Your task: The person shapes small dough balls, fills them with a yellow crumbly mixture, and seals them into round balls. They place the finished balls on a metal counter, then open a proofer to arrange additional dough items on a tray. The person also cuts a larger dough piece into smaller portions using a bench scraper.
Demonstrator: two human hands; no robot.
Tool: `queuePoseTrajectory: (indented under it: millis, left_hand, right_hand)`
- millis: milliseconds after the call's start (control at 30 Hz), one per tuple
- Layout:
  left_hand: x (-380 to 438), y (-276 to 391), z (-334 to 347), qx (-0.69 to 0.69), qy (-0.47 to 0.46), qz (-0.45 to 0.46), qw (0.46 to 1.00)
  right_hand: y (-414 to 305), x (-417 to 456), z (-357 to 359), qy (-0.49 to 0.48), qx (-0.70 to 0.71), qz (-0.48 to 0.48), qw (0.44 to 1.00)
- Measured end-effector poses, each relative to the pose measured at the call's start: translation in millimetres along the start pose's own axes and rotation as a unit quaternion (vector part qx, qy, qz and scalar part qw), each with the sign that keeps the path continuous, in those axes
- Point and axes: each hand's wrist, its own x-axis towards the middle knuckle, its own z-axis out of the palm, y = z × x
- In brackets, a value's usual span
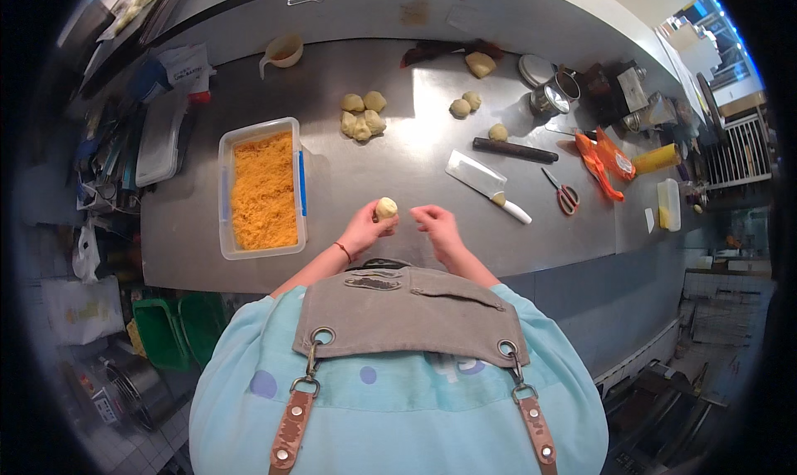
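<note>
My left hand point(364, 231) holds a small pale piece of dough point(386, 208) upright between thumb and fingers, above the front of the steel worktable point(348, 182). Just to its right is my right hand point(438, 227), apart from the dough, fingers loosely bent and slightly blurred; whether it pinches anything small is not visible. To the left stands a clear plastic tub point(302, 226) filled with orange, floss-like crumbs point(264, 192). Beyond my hands lies a cluster of several dough balls point(363, 115). Two more dough balls point(466, 104) sit further right, and a single ball point(497, 132) rests by a dark rolling pin point(515, 150).
A cleaver point(479, 177) and scissors point(567, 196) lie to the right, near an orange plastic bag point(601, 164). Metal cups point(550, 100) and a dough lump point(480, 65) stand at the back right. A handled cup point(284, 50) is at the back left, a lidded box point(163, 139) further left.
</note>
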Motion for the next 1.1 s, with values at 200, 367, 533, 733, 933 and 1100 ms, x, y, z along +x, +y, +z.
queuePoseTrajectory:
  millis: [200, 367, 533, 733, 933, 1100]
  left_hand:
    - [63.4, -43.6, -26.8, 0.325, 0.188, 0.108, 0.92]
    - [109.3, -56.9, -17.4, 0.351, 0.221, 0.138, 0.899]
    - [124.2, -65.1, -14.5, 0.462, 0.267, 0.087, 0.841]
    - [100.3, -43.6, -8.1, 0.544, 0.193, 0.068, 0.814]
    - [111.6, -35.7, -16.4, 0.465, 0.276, 0.14, 0.83]
    - [169.4, 14.6, -66.5, 0.425, 0.359, 0.195, 0.808]
  right_hand:
    - [27.8, 35.2, -140.3, 0.289, -0.397, -0.181, 0.852]
    - [47.1, 64.5, -222.2, 0.235, -0.664, -0.158, 0.692]
    - [30.7, 75.2, -209.4, 0.114, -0.686, -0.149, 0.703]
    - [24.2, 66.6, -205.9, 0.092, -0.67, -0.339, 0.653]
    - [-24.5, 181.3, -229.1, 0.122, -0.629, -0.461, 0.614]
    - [-82.3, 263.1, -212.7, 0.335, -0.62, -0.226, 0.672]
